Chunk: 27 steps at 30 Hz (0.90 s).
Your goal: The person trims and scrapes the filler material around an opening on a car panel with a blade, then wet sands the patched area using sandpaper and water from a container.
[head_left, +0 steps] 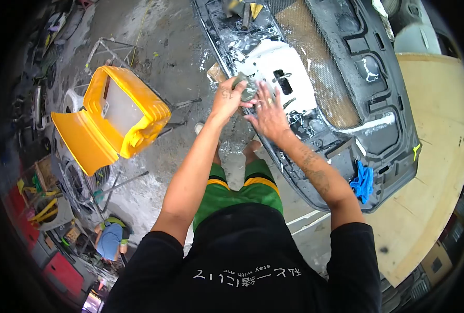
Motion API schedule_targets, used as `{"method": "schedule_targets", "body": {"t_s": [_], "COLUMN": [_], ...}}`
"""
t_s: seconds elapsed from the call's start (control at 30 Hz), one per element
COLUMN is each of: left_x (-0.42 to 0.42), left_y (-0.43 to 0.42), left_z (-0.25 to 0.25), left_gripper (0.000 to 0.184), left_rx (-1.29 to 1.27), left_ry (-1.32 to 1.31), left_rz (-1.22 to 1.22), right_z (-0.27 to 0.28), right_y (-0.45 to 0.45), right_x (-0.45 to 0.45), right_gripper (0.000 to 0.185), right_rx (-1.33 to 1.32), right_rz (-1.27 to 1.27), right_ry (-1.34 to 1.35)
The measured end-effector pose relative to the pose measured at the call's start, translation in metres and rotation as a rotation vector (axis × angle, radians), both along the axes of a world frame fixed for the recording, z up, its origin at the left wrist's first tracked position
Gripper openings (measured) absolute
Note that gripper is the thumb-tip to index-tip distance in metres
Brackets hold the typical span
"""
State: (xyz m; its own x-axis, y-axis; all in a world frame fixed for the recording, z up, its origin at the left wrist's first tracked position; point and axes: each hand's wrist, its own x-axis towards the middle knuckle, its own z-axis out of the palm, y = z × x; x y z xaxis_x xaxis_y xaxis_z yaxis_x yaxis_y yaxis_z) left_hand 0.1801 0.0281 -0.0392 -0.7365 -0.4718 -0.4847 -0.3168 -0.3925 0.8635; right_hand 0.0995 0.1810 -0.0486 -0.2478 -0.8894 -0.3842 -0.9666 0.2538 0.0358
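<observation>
Between the thumb and fingers of my left hand [226, 99] is a dull grey-green pad [246, 88] with white smears; its exact kind is unclear. My right hand [271, 117] lies beside it, fingers stretched out and fairly flat, over the near edge of a large black vehicle panel [380, 101]. Whether the right fingers press on the panel or hover just above it is hard to tell. Beyond the fingertips, a white coated patch [263, 60] with a dark rectangular hole covers part of the panel. White residue is smeared around it.
A cut-open yellow plastic container [153, 104] stands to the left on a metal frame. A blue glove or cloth [363, 181] lies on the panel's right end. Plywood [430, 156] extends beyond it. Another person [112, 240] is low at the lower left.
</observation>
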Motion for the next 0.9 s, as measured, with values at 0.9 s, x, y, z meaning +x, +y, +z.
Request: {"method": "schedule_targets", "body": {"t_s": [0.9], "left_x": [0.258], "left_y": [-0.051], "left_z": [-0.040], "left_gripper": [0.023], "left_rx": [-0.057], "left_ry": [-0.200], "left_rz": [0.101], "right_z": [-0.056], "right_y": [-0.042], "right_x": [0.064], "right_gripper": [0.088], "right_rx": [-0.431], "right_rz": [-0.246], "right_ry": [-0.073]}}
